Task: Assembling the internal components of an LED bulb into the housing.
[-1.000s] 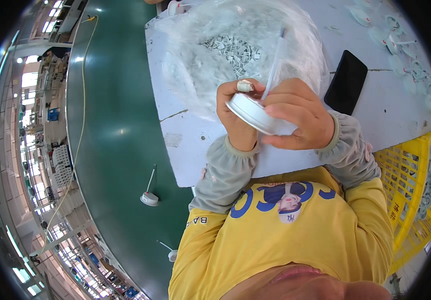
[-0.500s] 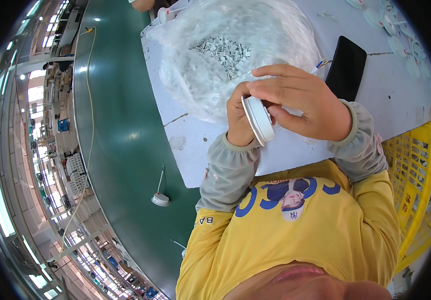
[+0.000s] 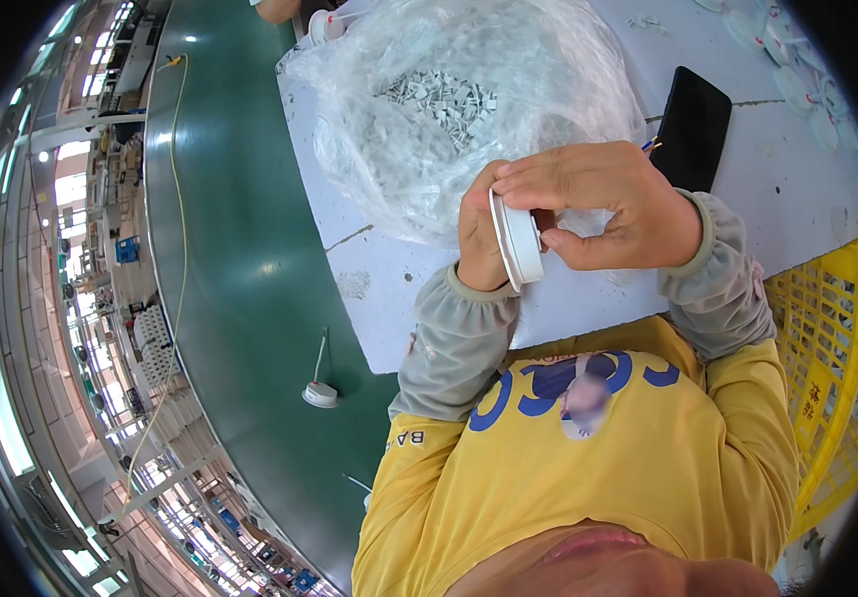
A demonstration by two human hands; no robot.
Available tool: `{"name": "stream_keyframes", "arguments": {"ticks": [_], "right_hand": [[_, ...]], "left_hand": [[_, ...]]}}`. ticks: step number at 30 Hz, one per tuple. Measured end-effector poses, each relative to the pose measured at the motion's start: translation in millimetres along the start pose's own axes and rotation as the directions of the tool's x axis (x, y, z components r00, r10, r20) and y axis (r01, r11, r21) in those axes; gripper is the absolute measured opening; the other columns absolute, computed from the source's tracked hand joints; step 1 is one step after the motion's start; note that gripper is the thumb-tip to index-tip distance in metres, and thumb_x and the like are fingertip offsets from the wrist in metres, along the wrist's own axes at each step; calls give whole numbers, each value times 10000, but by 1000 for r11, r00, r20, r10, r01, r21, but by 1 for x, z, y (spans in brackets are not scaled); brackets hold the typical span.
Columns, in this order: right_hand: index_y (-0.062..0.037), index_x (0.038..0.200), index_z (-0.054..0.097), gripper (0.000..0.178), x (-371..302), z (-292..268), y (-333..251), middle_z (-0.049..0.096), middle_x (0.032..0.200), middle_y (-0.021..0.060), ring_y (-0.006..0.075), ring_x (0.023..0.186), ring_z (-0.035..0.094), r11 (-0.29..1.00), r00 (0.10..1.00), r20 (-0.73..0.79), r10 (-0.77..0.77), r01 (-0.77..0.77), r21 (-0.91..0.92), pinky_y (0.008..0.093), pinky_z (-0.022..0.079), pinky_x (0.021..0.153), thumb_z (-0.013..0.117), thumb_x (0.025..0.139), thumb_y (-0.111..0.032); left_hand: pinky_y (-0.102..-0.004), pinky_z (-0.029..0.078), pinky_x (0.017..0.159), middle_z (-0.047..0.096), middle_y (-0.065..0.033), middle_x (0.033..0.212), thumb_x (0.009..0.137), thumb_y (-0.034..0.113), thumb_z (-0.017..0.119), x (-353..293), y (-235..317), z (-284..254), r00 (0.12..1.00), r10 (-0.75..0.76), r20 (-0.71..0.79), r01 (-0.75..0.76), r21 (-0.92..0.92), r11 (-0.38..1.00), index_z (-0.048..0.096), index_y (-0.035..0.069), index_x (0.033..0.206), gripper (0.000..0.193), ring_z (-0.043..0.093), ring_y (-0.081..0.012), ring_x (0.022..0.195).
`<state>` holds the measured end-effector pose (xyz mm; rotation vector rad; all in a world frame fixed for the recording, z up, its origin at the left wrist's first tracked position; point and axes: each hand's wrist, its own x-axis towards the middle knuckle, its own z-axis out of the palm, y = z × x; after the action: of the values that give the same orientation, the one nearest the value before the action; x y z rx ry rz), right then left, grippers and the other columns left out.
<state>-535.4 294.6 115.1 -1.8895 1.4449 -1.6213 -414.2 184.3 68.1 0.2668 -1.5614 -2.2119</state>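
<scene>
A white round lamp housing (image 3: pixel 521 244) with a flanged rim is tilted on edge between my hands, above the table. Behind its rim, my left hand (image 3: pixel 481 237) is closed around the housing, its fingers mostly hidden. My right hand (image 3: pixel 613 207) arches over the top, fingertips at the rim and thumb close to the housing's right face. Whether the right fingers pinch a small part there is hidden. Bare wire ends (image 3: pixel 651 145) in blue and brown stick out past the right knuckles. Just beyond the hands lies a clear plastic bag (image 3: pixel 558 90) holding many small grey-white clips (image 3: pixel 444 104).
A black phone (image 3: pixel 693 129) lies on the white table (image 3: pixel 389 328), with several white discs (image 3: pixel 792 85) at its far right. On the green conveyor (image 3: pixel 240 298) at left sits a white lamp (image 3: pixel 320 395) with a cord. A yellow crate (image 3: pixel 827 338) stands at right.
The housing has turned slightly between my hands. My right hand has shifted a little, its fingers drawn lower over the rim and the thumb lower. The wire ends now show beyond the knuckles.
</scene>
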Motion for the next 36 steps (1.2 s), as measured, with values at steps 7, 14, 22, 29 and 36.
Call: {"name": "stream_keyframes", "arguments": {"ticks": [7, 14, 22, 29, 36], "right_hand": [[-11, 970, 596, 394, 1, 7, 3, 619, 977, 137, 287, 924, 598, 994, 997, -47, -57, 53, -95, 324, 490, 778, 605, 579, 35], [-18, 1027, 537, 409, 2, 7, -4, 586, 1066, 141, 268, 968, 582, 993, 993, 4, 116, -116, 20, 308, 469, 799, 613, 627, 15], [-19, 907, 479, 296, 3, 15, -7, 518, 1179, 157, 267, 1111, 491, 955, 972, -11, 234, -228, 191, 308, 413, 868, 651, 667, 2], [-26, 882, 487, 270, 1, 21, -3, 514, 1181, 160, 270, 1097, 498, 956, 972, -43, 229, -216, 200, 318, 411, 869, 671, 683, -18], [-30, 869, 492, 254, 1, 17, -5, 512, 1191, 157, 257, 1073, 513, 969, 976, 8, 218, -217, 116, 315, 397, 906, 663, 682, -15]], "left_hand": [[-192, 367, 392, 509, -56, 615, 881, 461, 397, 1, 4, -2, 999, 12, 30, -20, 293, 956, 465, -9, 906, 476, 474, -87, 462], [-203, 378, 385, 516, -60, 598, 894, 453, 371, 1, -12, 2, 980, 15, -199, -81, -325, 942, 470, 5, 929, 460, 478, -102, 453], [-195, 366, 388, 504, -43, 576, 881, 482, 388, 1, -3, -1, 986, -39, -159, 5, -209, 978, 470, 32, 901, 458, 478, -93, 463], [-182, 360, 391, 496, -12, 644, 880, 390, 450, 2, -5, 1, 969, -48, -243, -26, -295, 955, 475, 57, 902, 335, 473, -68, 479], [-183, 363, 388, 503, -11, 641, 869, 294, 485, 2, -4, -1, 981, -30, -194, -21, -256, 966, 475, 64, 898, 232, 473, -64, 488]]}}
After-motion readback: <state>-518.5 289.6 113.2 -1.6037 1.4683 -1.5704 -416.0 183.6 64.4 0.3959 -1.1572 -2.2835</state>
